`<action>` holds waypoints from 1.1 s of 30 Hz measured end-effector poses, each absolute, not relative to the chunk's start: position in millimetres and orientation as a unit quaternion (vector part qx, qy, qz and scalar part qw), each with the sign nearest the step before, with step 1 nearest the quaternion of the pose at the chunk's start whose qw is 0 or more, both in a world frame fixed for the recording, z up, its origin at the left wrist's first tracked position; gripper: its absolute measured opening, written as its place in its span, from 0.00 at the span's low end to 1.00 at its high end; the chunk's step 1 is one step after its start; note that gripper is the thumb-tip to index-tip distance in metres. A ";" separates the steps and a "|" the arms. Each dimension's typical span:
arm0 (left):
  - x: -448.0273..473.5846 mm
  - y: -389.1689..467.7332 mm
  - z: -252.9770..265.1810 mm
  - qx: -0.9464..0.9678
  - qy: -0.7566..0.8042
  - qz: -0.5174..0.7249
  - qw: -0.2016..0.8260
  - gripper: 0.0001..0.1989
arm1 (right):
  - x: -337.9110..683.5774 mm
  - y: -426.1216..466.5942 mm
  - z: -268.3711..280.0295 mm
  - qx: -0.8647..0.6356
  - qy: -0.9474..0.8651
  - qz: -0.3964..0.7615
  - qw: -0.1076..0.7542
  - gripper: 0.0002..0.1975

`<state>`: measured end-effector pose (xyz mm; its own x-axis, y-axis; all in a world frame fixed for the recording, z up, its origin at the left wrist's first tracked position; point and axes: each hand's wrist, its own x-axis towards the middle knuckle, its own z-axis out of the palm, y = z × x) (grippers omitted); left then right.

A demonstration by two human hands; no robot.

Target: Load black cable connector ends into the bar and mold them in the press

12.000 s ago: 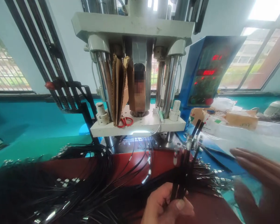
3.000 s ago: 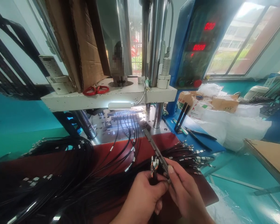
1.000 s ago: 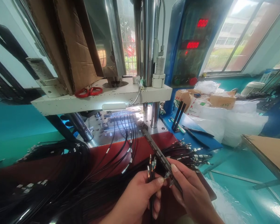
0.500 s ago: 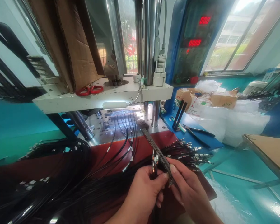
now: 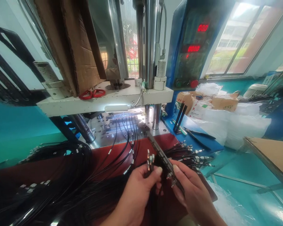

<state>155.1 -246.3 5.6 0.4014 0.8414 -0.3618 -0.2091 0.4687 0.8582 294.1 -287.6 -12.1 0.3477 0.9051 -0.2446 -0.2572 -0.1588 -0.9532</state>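
My left hand (image 5: 141, 188) is closed around a small bunch of black cables (image 5: 151, 161), their metal-tipped ends pointing up above the thumb. Close beside it, my right hand (image 5: 191, 185) pinches the near end of a long dark metal bar (image 5: 161, 153) with slots along it. Small metal terminals (image 5: 171, 179) sit at the bar's near end, by my right fingers. The far end of the bar reaches toward the press plate (image 5: 99, 130). Several black cables (image 5: 126, 141) run from a lit clear fixture (image 5: 121, 124) on that plate.
Black cable heaps lie at left (image 5: 37, 188) and right (image 5: 191, 155) on the red mat (image 5: 103, 153). Red scissors (image 5: 91, 94) rest on the white press beam (image 5: 85, 106). Pliers (image 5: 200, 136) lie on a blue shelf. Plastic bags (image 5: 245, 122) stand at right.
My left hand has drawn slightly left, and its cable ends now stand apart from the bar. My right hand still holds the bar in nearly the same place. The view has shifted slightly.
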 end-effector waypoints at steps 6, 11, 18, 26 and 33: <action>141.7 -242.1 7.7 0.291 0.418 0.411 0.756 0.11 | 301.2 -289.4 -16.8 -0.588 -0.282 0.482 0.585 0.22; 144.7 -244.4 9.9 0.325 0.445 0.390 0.737 0.09 | 298.5 -290.8 -11.4 -0.597 -0.250 0.494 0.580 0.23; 150.2 -244.7 9.7 0.337 0.467 0.349 0.739 0.15 | 302.4 -288.6 -7.0 -0.574 -0.324 0.514 0.549 0.26; 159.2 -243.5 6.2 0.402 0.502 0.299 0.705 0.14 | 300.8 -288.1 -6.5 -0.579 -0.341 0.491 0.554 0.20; 160.2 -248.5 6.8 0.458 0.491 0.293 0.681 0.13 | 297.8 -286.4 -4.2 -0.585 -0.344 0.480 0.555 0.18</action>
